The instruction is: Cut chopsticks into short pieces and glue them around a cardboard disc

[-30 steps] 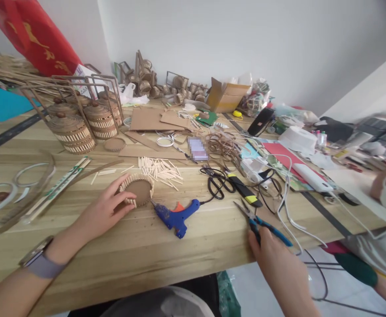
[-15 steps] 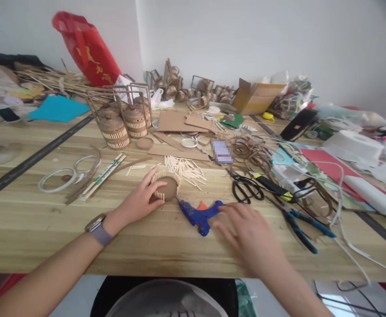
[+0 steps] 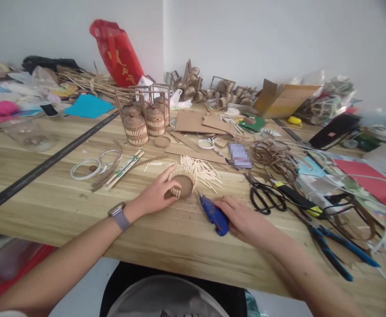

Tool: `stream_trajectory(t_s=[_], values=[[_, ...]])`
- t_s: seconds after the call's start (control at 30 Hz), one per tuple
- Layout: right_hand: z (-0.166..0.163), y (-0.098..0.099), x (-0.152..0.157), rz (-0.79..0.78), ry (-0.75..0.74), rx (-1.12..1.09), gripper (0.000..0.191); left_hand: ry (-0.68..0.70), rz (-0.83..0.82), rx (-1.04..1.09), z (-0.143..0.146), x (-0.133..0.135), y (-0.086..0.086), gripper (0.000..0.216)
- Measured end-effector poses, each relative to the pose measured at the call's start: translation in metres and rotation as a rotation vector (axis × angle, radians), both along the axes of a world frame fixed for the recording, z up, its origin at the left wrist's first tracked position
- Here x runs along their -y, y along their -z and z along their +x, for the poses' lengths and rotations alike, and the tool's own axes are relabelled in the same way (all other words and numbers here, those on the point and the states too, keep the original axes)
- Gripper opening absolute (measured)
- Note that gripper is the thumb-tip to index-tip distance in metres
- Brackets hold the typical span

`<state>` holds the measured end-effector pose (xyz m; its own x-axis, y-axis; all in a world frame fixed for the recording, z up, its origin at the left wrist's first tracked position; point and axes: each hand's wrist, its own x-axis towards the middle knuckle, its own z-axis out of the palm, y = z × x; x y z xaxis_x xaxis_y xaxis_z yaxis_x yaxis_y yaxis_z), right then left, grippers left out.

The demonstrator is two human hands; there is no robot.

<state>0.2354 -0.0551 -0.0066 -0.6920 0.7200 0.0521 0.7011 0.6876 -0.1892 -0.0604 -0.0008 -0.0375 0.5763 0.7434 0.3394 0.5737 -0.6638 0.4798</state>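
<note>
My left hand [image 3: 155, 193] rests on the wooden table [image 3: 166, 237] and grips the side of a small round cardboard basket [image 3: 183, 184] ringed with short wooden sticks. A smartwatch sits on that wrist. My right hand [image 3: 242, 219] is closed around the handle of a blue hot glue gun [image 3: 213, 214] that lies on the table, its nozzle pointing toward the basket. A heap of loose short sticks [image 3: 201, 168] lies just behind the basket.
Black scissors [image 3: 264, 198], a yellow-and-black knife [image 3: 297, 198] and blue-handled pliers [image 3: 333, 251] lie to the right among cables. Finished stick baskets in a frame [image 3: 145, 119], cardboard sheets [image 3: 193, 122], white rings [image 3: 87, 168], a cardboard box [image 3: 283, 99] and a red bag [image 3: 118, 53] stand farther back.
My right hand left the blue pliers, swept left and closed on the glue gun. The left hand has stayed on the basket. The view has turned left.
</note>
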Motion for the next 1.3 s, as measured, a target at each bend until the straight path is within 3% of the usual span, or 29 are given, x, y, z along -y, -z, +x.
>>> stream_trajectory(t_s=[0.17, 0.27, 0.57, 0.73, 0.87, 0.93, 1.1, 1.3], values=[[0.008, 0.001, 0.001, 0.292, -0.054, 0.007, 0.031, -0.031, 0.125, -0.131, 0.003, 0.005, -0.010, 0.003], [0.004, -0.002, -0.001, 0.301, -0.065, -0.107, 0.028, -0.088, 0.164, -0.185, 0.005, 0.008, -0.013, 0.005], [-0.017, -0.027, -0.022, -0.170, 0.011, -0.489, 0.019, -0.033, 0.144, -0.130, 0.005, -0.008, -0.013, 0.011], [-0.013, -0.015, -0.025, -0.637, 0.246, -0.609, 0.032, -0.036, -0.008, -0.028, 0.004, -0.006, -0.010, 0.022], [-0.014, -0.004, -0.025, -0.897, 0.307, -0.668, 0.037, -0.031, -0.141, 0.019, 0.004, -0.008, -0.009, 0.022], [-0.016, -0.001, -0.025, -0.886, 0.304, -0.684, 0.037, -0.031, -0.178, 0.038, 0.003, -0.010, -0.007, 0.020], [-0.020, 0.002, -0.024, -0.676, 0.372, -0.627, 0.034, -0.028, -0.170, 0.056, 0.002, -0.012, -0.005, 0.023], [-0.027, 0.005, -0.020, -0.575, 0.450, -0.596, 0.034, -0.053, -0.138, 0.055, 0.003, -0.013, -0.004, 0.050]])
